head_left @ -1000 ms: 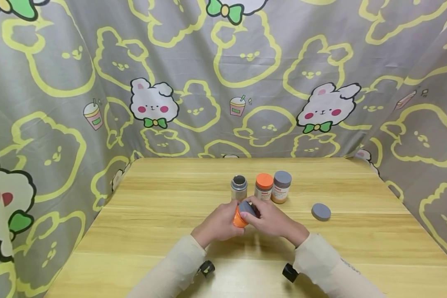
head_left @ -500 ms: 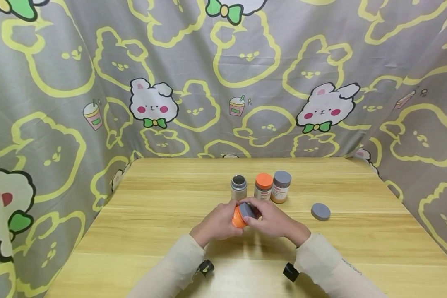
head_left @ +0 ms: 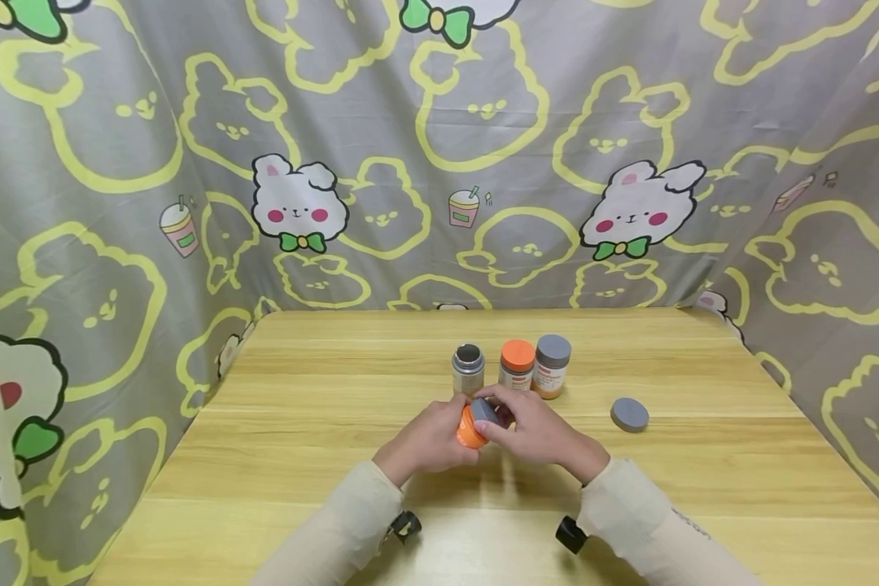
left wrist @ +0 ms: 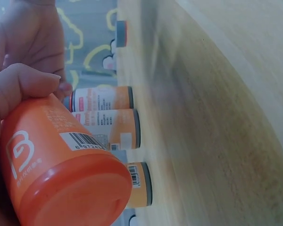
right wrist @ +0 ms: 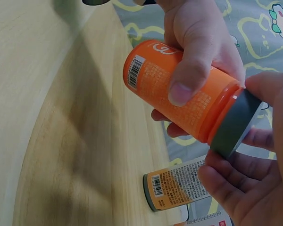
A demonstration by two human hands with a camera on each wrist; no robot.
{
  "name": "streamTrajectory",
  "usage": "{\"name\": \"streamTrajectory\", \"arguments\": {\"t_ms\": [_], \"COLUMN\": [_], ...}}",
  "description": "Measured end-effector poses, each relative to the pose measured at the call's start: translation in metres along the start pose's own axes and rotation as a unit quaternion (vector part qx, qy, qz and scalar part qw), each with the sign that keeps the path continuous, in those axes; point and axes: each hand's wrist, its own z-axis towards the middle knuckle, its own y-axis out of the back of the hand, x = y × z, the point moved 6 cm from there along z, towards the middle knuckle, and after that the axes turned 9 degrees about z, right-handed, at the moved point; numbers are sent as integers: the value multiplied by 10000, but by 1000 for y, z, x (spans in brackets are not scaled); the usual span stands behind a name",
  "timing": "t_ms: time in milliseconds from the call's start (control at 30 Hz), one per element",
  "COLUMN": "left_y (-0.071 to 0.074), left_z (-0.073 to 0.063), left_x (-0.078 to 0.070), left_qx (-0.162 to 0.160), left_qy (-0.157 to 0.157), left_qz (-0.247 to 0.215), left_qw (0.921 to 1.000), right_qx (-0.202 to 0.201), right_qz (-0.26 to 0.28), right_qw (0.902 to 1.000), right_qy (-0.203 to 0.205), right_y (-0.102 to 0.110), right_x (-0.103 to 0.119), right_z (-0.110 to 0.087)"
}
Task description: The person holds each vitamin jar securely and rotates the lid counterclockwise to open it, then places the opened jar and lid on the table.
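Note:
My left hand (head_left: 430, 437) grips an orange bottle (right wrist: 174, 89) round its body, thumb laid along the printed side. The bottle is tilted, its base toward the left wrist camera and its mouth toward my right hand (head_left: 538, 427). The fingers and thumb of my right hand pinch a dark grey lid (right wrist: 236, 123) by its rim. That lid sits at the bottle's mouth, with a little orange neck showing beside it. Whether its thread has caught, I cannot tell. Just beyond my hands stands a bottle without a lid (head_left: 468, 370), its dark mouth facing up.
An orange-lidded bottle (head_left: 517, 358) and a grey-lidded bottle (head_left: 553, 366) stand side by side behind my right hand. To the right, a loose grey lid (head_left: 629, 415) lies flat on the wooden table (head_left: 322, 366). A patterned curtain (head_left: 381, 122) surrounds the table.
My right fingers shift slightly on the grey lid, while the bottle stays at nearly the same spot and tilt. The standing bottles and loose lid stay put; the head view drifts a little.

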Motion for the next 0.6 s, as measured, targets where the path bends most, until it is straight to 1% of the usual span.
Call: {"name": "streamTrajectory", "arguments": {"t_ms": [100,200,433,500,600], "left_y": [0,0,2,2,1], "left_z": [0,0,-1,-1,-1], "left_x": [0,0,-1,-1,-1], "left_qx": [4,-10,-33,-14,31], "left_qy": [-8,-27,44,54,69], "left_qz": [46,55,-27,5,59], "left_qw": [10000,10000,10000,10000,10000], "right_qx": [79,90,-276,-344,-314], "right_qz": [44,9,-159,-169,-105], "right_qw": [9998,9996,9995,9992,9993], "right_qy": [194,284,67,94,164], "right_y": [0,0,2,2,1], "right_x": [2,4,2,1,1], "right_z": [0,-1,1,1,1]}}
